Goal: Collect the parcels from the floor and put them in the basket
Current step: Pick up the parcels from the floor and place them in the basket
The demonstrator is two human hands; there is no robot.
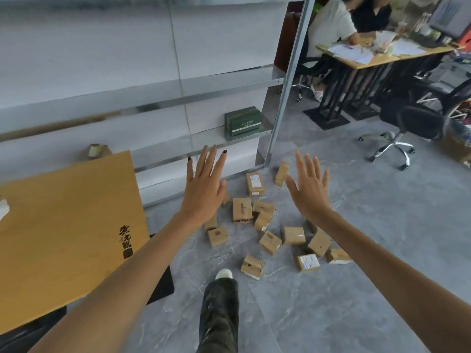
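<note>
Both hands, left (204,192) and right (309,193), are hovering flat-open, holding nothing. Parcels (242,210) are lying scattered on the floor (356,289). Grip the nearest one squarely by its sides.

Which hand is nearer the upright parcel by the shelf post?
Right. The right hand, open, is just right of the upright parcel, thumb beside it in view; the left hand is farther off to its left.

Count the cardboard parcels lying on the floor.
14 parcels visible: two by the shelf post, two partly behind the left hand, four mid-pile, five by the right forearm, one nearest the shoe. Arms may hide more.
</note>
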